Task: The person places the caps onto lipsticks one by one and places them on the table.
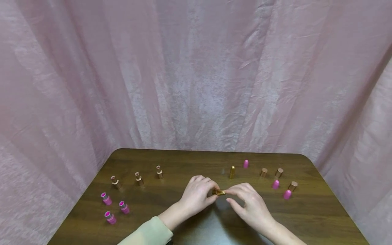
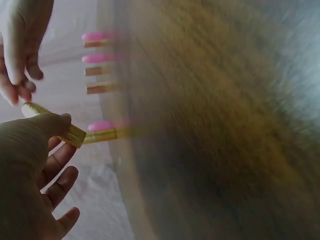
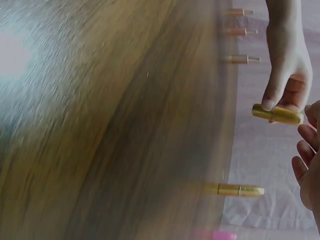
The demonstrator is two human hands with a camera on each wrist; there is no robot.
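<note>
Over the middle of the table my left hand (image 1: pixel 198 194) pinches a gold lipstick tube (image 1: pixel 219 192) between thumb and fingers. The tube lies roughly sideways, its patterned gold case showing in the left wrist view. My right hand (image 1: pixel 251 207) is at the tube's right end, thumb and index finger apart; its fingertips (image 3: pixel 308 131) are close to that end, and whether they touch it I cannot tell. Another gold lipstick tube (image 1: pixel 232 172) stands upright just beyond the hands.
Rose-gold lipstick bases (image 1: pixel 138 179) stand at the left, with pink-and-silver bases (image 1: pixel 124 207) nearer the front. At the right are pink caps (image 1: pixel 276 184) and rose-gold caps (image 1: pixel 264 172). A pink curtain (image 1: pixel 196 75) hangs behind the brown table (image 1: pixel 190 158).
</note>
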